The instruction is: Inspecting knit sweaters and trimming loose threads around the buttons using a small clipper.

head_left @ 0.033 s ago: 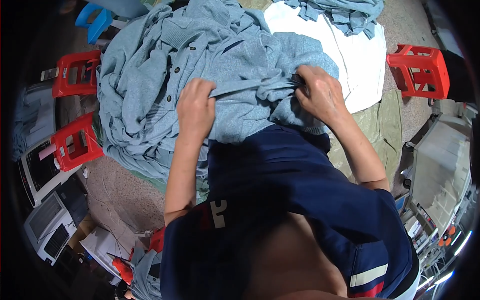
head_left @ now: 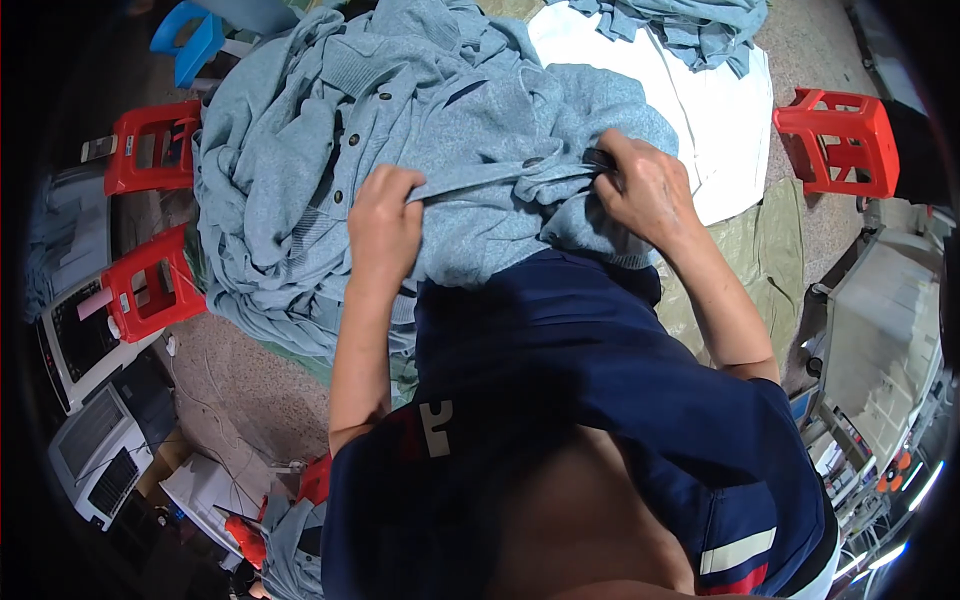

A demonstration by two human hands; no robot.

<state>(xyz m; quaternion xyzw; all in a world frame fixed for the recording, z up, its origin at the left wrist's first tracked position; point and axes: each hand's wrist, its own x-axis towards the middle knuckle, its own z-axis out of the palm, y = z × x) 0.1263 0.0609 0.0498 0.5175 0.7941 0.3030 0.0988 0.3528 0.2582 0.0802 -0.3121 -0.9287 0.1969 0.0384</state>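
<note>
A pile of light blue-grey knitted garments point(head_left: 330, 180) with dark buttons lies in front of me. My left hand point(head_left: 385, 225) is closed on a fold of the top garment's point(head_left: 480, 130) front edge. My right hand point(head_left: 645, 190) pinches the same garment's bunched cloth further right, by a dark button point(head_left: 598, 158). The cloth is stretched between both hands, just above my dark blue shirt point(head_left: 580, 400).
Two red plastic stools point(head_left: 150, 145) point(head_left: 150, 280) stand at the left, another red stool point(head_left: 835, 140) at the right, and a blue stool point(head_left: 185, 40) at the top left. A white sheet point(head_left: 720, 130) holds more blue garments point(head_left: 690, 25). Grey machines point(head_left: 90, 440) sit at the lower left.
</note>
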